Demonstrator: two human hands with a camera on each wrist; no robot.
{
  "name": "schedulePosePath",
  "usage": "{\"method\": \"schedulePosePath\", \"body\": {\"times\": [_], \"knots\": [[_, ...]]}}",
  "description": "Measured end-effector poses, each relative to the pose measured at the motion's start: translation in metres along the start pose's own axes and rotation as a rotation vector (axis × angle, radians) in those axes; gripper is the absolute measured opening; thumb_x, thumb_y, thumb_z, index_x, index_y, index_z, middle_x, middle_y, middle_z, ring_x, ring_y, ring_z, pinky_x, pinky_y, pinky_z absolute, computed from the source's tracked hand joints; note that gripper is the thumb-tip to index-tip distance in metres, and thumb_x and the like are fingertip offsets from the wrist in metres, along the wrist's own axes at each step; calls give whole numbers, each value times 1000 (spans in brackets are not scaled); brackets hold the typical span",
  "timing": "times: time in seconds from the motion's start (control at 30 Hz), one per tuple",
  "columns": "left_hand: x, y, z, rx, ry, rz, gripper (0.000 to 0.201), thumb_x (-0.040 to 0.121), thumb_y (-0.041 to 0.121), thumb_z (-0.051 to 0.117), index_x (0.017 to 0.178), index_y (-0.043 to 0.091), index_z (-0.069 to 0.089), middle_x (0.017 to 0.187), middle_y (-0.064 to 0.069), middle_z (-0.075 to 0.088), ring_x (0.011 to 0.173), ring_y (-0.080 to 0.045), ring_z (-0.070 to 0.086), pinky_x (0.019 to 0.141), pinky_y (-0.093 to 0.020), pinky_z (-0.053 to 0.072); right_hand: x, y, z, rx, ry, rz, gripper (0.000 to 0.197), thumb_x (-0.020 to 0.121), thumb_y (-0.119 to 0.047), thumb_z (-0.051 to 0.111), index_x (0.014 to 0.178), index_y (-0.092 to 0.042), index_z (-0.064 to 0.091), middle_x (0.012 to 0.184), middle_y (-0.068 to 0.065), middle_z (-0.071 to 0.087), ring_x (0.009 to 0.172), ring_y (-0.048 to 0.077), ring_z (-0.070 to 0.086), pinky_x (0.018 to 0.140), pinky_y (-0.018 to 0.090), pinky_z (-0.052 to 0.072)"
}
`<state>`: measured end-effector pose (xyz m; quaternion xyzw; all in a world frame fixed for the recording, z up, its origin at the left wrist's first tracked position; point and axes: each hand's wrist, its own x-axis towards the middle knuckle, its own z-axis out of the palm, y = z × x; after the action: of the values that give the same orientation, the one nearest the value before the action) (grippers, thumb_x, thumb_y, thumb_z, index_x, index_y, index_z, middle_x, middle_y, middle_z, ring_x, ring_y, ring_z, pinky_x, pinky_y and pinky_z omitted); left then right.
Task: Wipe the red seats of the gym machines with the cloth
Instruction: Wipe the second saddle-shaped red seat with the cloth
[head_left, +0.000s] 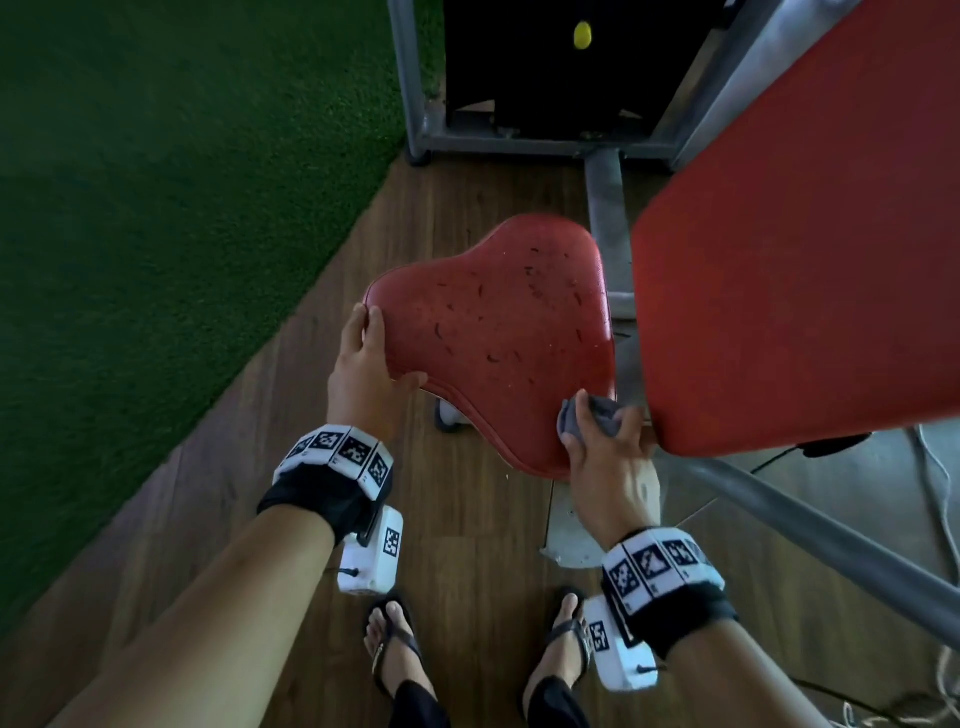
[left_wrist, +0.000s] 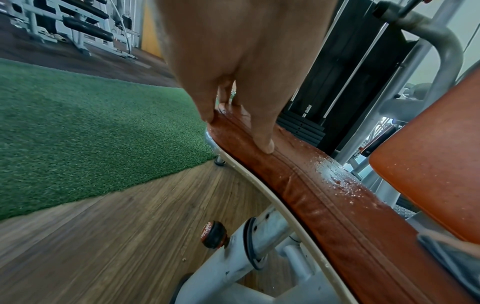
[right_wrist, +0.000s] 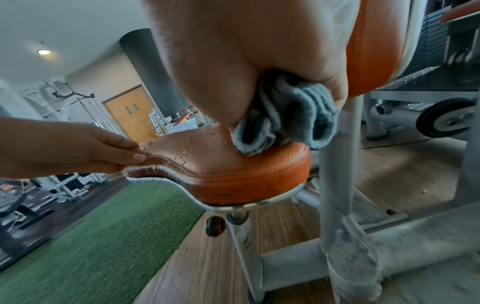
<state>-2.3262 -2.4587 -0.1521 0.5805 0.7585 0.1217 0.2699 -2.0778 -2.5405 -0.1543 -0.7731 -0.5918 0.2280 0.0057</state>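
Observation:
A worn red seat (head_left: 498, 332) with water drops on it sits low on a grey machine frame; it also shows in the wrist views (left_wrist: 324, 189) (right_wrist: 228, 164). My left hand (head_left: 366, 358) holds the seat's left edge, thumb on the near rim and fingers on top (left_wrist: 262, 142). My right hand (head_left: 597, 441) grips a bunched grey-blue cloth (head_left: 597, 413) and presses it on the seat's near right corner (right_wrist: 285, 119). A red backrest pad (head_left: 810, 244) rises just right of the cloth.
Grey steel frame tubes (head_left: 810, 525) run under and right of the seat. A black weight stack (head_left: 550, 67) stands behind. Green turf (head_left: 156, 208) lies to the left, wood floor (head_left: 467, 545) underfoot. A red-capped adjuster knob (left_wrist: 214, 234) sticks out below the seat. My sandalled feet (head_left: 395, 649) stand near.

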Motion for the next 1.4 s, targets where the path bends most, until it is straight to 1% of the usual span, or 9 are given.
{"method": "schedulePosePath", "body": {"times": [0.13, 0.27, 0.37, 0.5, 0.7, 0.9, 1.13, 1.27, 1.4], "knots": [[-1, -2, 1, -28, 22, -2, 94, 82, 29, 76, 155, 17, 18, 163, 2, 11, 144, -23, 28, 114, -38, 29, 16, 4, 3, 17, 4, 1, 52, 98, -45, 40, 148, -35, 29, 126, 4, 25, 105, 29, 48, 80, 45, 54], [-2, -4, 2, -53, 15, -7, 95, 82, 30, 77, 155, 18, 18, 163, 3, 11, 133, -26, 46, 113, -40, 34, 39, -2, 1, 17, 52, 26, 52, 98, -43, 42, 148, -32, 31, 127, 6, 28, 112, 28, 42, 90, 47, 48], [-3, -3, 1, -46, 16, -5, 93, 83, 29, 76, 155, 17, 18, 163, 2, 10, 139, -25, 38, 113, -39, 32, 21, -8, 3, 26, 45, -14, 53, 98, -41, 43, 148, -28, 31, 128, 7, 28, 107, 28, 47, 84, 40, 50], [-3, -3, 2, -39, 26, 10, 93, 83, 30, 75, 155, 18, 18, 163, 2, 10, 144, -22, 29, 113, -37, 31, -5, -15, 15, -13, 35, -138, 55, 96, -39, 46, 148, -24, 34, 129, 11, 32, 110, 33, 46, 76, 46, 55], [-3, -1, 2, -49, 31, -4, 93, 83, 28, 76, 156, 18, 18, 163, 5, 10, 145, -20, 26, 114, -35, 28, 28, -30, 9, -68, 52, -158, 51, 97, -43, 42, 146, -29, 36, 130, 8, 30, 112, 28, 41, 82, 47, 53], [-4, -3, 2, -69, 30, -3, 94, 83, 29, 76, 156, 19, 17, 163, 5, 10, 145, -21, 26, 114, -37, 28, 2, -27, 13, -60, 37, -283, 51, 96, -42, 45, 145, -32, 37, 129, 7, 35, 106, 27, 47, 77, 45, 55], [-4, -4, 2, -70, 21, -5, 95, 83, 28, 76, 156, 21, 15, 163, 7, 8, 145, -20, 27, 114, -36, 29, 56, -50, 6, -29, 122, -248, 47, 96, -40, 49, 142, -32, 44, 128, 6, 35, 106, 27, 42, 87, 41, 48], [-4, -5, 2, -82, 26, 3, 94, 84, 25, 75, 156, 20, 15, 163, 6, 9, 143, -19, 29, 112, -32, 29, 39, -47, 6, -56, 82, -285, 49, 97, -41, 47, 144, -32, 40, 129, 7, 33, 106, 27, 42, 86, 40, 49], [-4, -7, 4, -90, 36, 7, 94, 83, 26, 76, 156, 20, 16, 163, 6, 10, 145, -19, 26, 113, -35, 29, 26, -40, 13, -84, 19, -300, 50, 98, -43, 43, 146, -35, 34, 128, 6, 30, 107, 27, 40, 87, 43, 49]]}}
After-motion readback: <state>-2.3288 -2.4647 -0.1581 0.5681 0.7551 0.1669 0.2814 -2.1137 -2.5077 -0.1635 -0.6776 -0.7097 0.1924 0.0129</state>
